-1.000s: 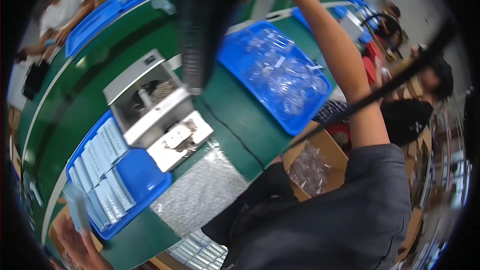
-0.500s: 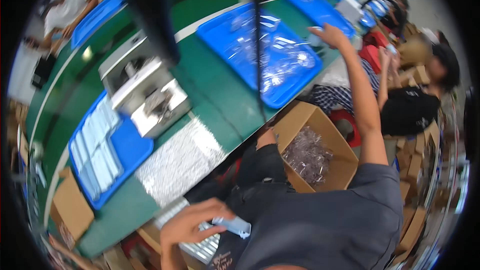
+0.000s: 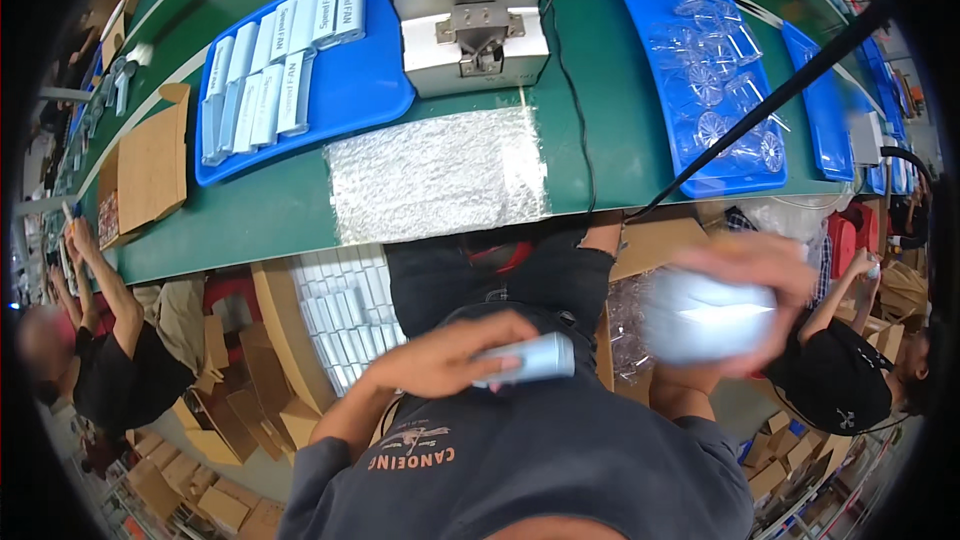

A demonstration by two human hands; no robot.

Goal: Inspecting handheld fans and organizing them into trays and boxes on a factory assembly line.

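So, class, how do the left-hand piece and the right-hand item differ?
The left piece, in the left hand, has fairly clear edges; the right item, in the right hand, is heavily blurred. The left piece looks narrow; the right item looks broader. The left piece shows against the dark shirt; the right item shows farther right, outside it. Both are pale blue.

long green worktable [image 3: 255, 222] | grey floor [image 3: 268, 475] | brown cartons [image 3: 222, 505] at lower left
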